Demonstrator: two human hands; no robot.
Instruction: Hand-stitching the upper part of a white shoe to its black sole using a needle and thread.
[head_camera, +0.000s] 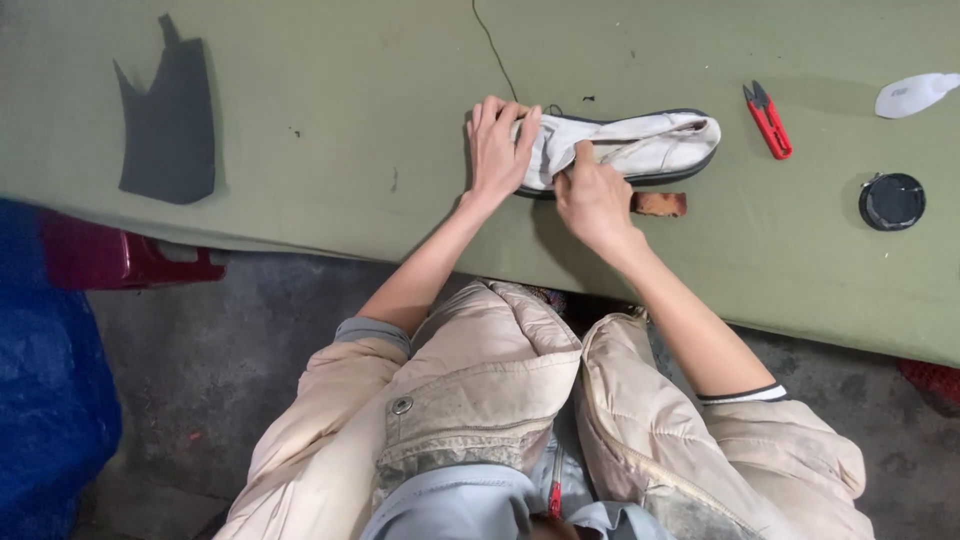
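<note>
White shoe upper (640, 140) on green table (350, 100), long axis left-right. Left hand (497, 150) flat on its left end, fingers released; right hand (592, 195) pinches its near edge (brown block (659, 204) beside). Red snips (767, 120) right.

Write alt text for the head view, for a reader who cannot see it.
A person's left hand presses flat on one end of a white shoe upper with a dark sole on a green table, while the right hand grips its edge. A wooden-handled tool, red thread snips, a round black lid and a dark fabric piece lie around.
</note>
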